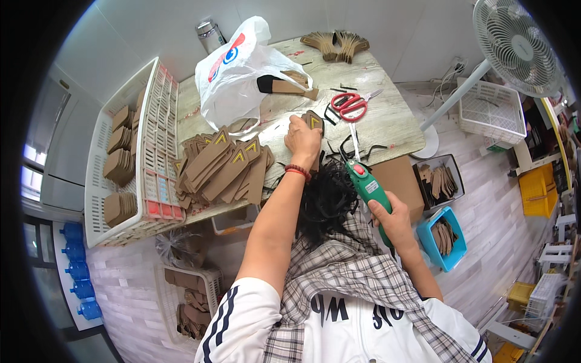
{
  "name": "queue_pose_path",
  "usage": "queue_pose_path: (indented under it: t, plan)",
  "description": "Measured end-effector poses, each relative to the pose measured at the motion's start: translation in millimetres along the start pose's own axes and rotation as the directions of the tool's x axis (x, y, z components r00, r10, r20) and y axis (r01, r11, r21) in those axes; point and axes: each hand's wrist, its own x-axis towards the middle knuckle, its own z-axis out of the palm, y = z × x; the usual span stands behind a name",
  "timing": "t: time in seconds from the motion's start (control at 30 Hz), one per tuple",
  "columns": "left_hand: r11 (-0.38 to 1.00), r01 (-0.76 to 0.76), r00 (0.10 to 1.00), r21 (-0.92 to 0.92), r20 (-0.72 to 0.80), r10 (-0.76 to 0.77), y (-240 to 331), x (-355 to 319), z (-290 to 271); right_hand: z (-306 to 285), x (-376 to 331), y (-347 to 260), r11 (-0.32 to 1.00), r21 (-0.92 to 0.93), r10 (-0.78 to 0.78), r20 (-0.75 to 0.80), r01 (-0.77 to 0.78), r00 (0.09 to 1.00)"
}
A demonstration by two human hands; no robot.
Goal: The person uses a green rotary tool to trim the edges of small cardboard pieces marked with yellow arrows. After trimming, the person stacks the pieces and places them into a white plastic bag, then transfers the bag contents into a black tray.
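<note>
At the table's near edge my left hand point(302, 143) is closed on a flat brown piece point(313, 120) with a dark edge and a yellow V mark. My right hand point(393, 218) grips a green hand-held power cutter point(368, 186) with a red button. Its thin metal blade point(354, 142) points up toward the table, to the right of the brown piece and apart from it. Left of my left hand lies a heap of similar brown pieces point(221, 166). Black offcut strips point(327, 196) pile up in my lap, and several lie on the tabletop.
Red-handled scissors point(350, 107) and a white plastic bag point(233, 75) lie on the table point(387, 103). A fanned stack of brown pieces point(336, 45) is at the back. A white crate point(158, 139) stands left; a blue bin point(452, 245), a cardboard box point(396, 184) and a fan point(519, 48) stand right.
</note>
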Motion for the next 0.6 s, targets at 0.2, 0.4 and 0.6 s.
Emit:
queue_pose_path:
  t: [0.2, 0.4, 0.6]
  plan:
    - [0.992, -0.096, 0.992, -0.087, -0.085, 0.089, -8.0, -1.2, 0.0, 2.6, 3.6, 5.8, 0.999, 0.015, -0.036, -0.015, 0.036, 0.999]
    - [0.412, 0.144, 0.986, -0.900, 0.096, -0.135, -4.1, -24.1, -41.3, 13.1, 5.6, -3.7, 0.995, 0.001, -0.100, -0.047, 0.101, 0.994]
    - [0.080, 0.165, 0.975, -0.983, 0.151, -0.163, 30.3, -59.6, -100.0, 26.4, 0.4, -23.1, 0.986, -0.038, -0.162, -0.007, 0.162, 0.987]
